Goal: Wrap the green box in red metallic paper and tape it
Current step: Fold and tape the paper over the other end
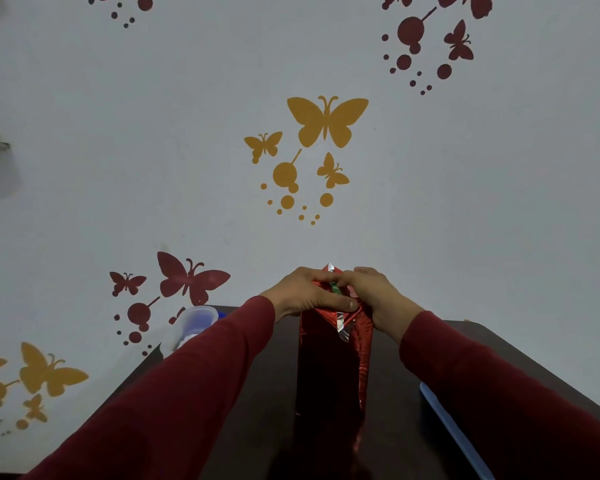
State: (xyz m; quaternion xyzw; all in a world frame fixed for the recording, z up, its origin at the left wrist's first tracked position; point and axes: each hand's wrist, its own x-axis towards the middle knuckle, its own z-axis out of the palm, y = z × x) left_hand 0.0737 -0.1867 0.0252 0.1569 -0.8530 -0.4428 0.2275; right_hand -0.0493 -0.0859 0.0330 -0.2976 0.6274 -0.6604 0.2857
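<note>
A tall box stands upright on the dark table [406,403], covered in red metallic paper [326,362]. Only a sliver of the green box [335,288] shows at the top, between my fingers. My left hand [303,292] grips the paper at the top left, its thumb pressing a fold against the front. My right hand [378,299] holds the paper at the top right. A point of paper with a silvery underside [330,268] sticks up behind my fingers. A clear, shiny strip [342,327] hangs down the front below my left thumb.
A translucent plastic container [191,323] with something blue inside sits at the table's far left corner. A blue flat edge [454,434] lies on the table under my right forearm. The wall behind carries butterfly stickers.
</note>
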